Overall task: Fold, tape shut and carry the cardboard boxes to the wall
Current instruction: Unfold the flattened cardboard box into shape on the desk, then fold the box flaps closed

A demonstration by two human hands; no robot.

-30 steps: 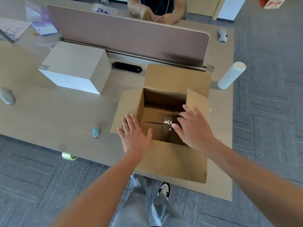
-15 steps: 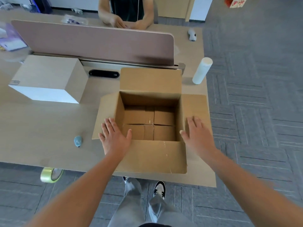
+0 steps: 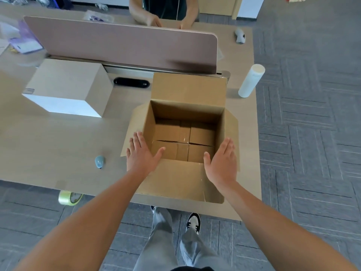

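A brown cardboard box point(image 3: 187, 90) stands open on the desk, its four top flaps spread outward and its taped bottom visible inside. My left hand point(image 3: 141, 154) lies flat with straight fingers on the left flap, thumb over the box's near left corner. My right hand point(image 3: 222, 162) is turned edge-up with straight fingers against the right flap, which is lifted partway. The near flap point(image 3: 181, 180) hangs toward me between my forearms. A roll of yellow-green tape point(image 3: 69, 198) sits at the desk's near edge, left of my left arm.
A closed white box point(image 3: 66, 87) sits on the desk point(image 3: 48, 133) at left. A pink divider panel point(image 3: 121, 44) runs across the back, with another person's hands behind it. A white cylinder point(image 3: 251, 81) stands near the right edge; a small blue object point(image 3: 99, 162) lies left of the cardboard box.
My right hand came out of the box to the right flap, then turned on edge as that flap rose. My left hand stayed on the left flap. The view shifted.
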